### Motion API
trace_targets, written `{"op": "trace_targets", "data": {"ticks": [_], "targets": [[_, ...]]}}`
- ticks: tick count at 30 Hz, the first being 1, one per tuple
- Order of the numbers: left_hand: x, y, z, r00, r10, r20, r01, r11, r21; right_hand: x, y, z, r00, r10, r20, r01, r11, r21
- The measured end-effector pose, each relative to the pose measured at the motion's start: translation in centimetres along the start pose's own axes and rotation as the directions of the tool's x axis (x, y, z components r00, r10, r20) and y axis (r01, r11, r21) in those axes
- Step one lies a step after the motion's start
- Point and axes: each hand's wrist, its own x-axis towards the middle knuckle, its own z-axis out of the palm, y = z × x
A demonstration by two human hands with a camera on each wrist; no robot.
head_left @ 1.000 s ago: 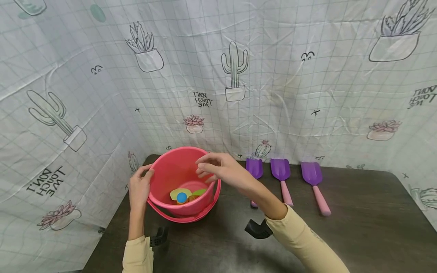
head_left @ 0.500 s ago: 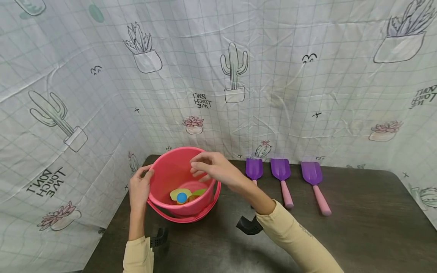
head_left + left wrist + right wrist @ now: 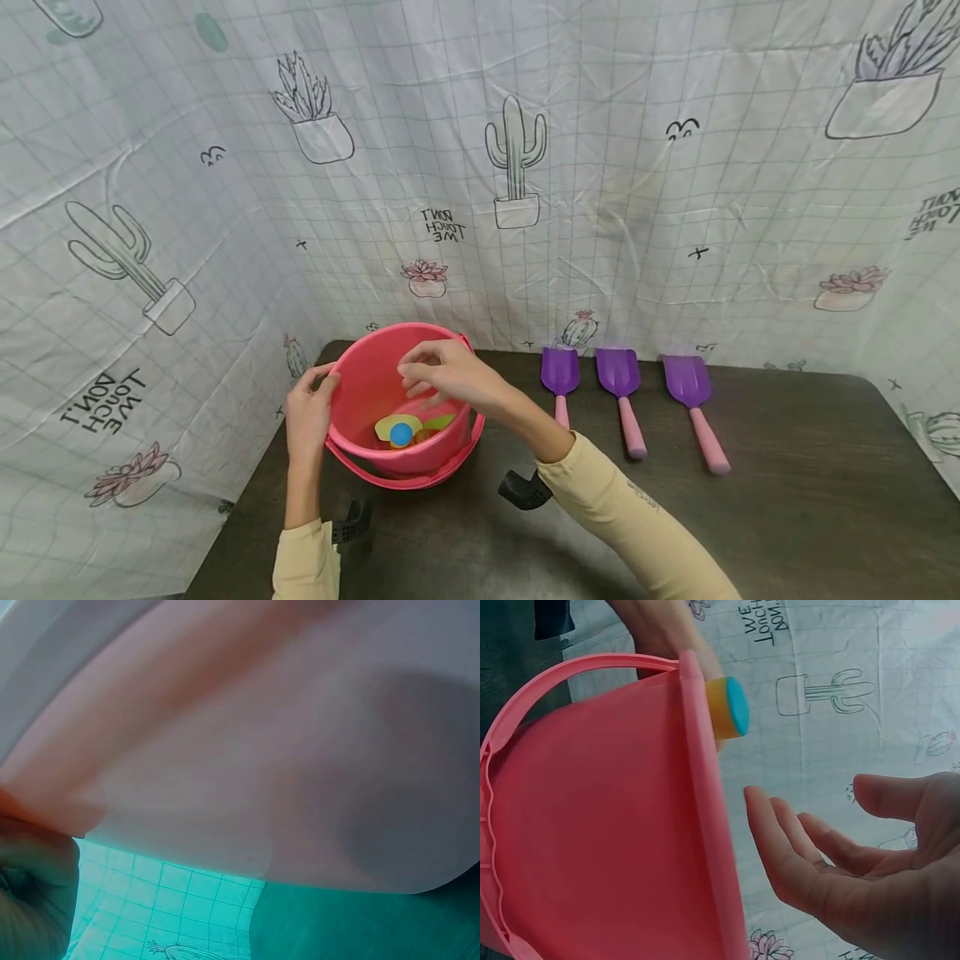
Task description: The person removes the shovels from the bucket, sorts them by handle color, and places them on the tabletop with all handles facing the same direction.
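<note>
A pink bucket (image 3: 367, 379) with its handle hanging down on the near side stands on the dark table. My left hand (image 3: 309, 417) grips its left rim between thumb and fingers. Over the bucket's mouth hovers my right hand (image 3: 453, 379), fingers loosely bent and holding nothing. Inside lie a blue-topped piece (image 3: 401, 434), a pale yellow piece (image 3: 387, 425), a green piece (image 3: 441, 422) and something orange, partly hidden. In the right wrist view, a yellow cylinder with a blue end (image 3: 738, 707) pokes past the rim. The bucket's wall (image 3: 225, 780) fills most of the left wrist view.
Three purple toy shovels with pink handles, left (image 3: 559, 372), middle (image 3: 617, 374) and right (image 3: 687, 381), lie in a row along the back of the table (image 3: 810, 467). A cactus-print curtain (image 3: 600, 167) hangs behind and on both sides.
My right hand has moved left, farther over the bucket's mouth, uncovering more of the left shovel's handle. The left hand and the bucket have stayed in place.
</note>
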Motion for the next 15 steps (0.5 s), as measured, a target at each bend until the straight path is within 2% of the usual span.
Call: {"op": "trace_targets", "data": {"ticks": [7, 15], "targets": [[-0.2, -0.2, 0.0, 1.0, 0.0, -0.004, 0.0, 1.0, 0.004, 0.9, 0.3, 0.6, 0.997, 0.073, 0.032, -0.071, 0.996, -0.044], [-0.3, -0.2, -0.1, 1.0, 0.006, -0.012, -0.006, 1.0, 0.01, 1.3, 0.8, 1.2, 0.992, 0.092, 0.091, -0.088, 0.995, -0.051]]}}
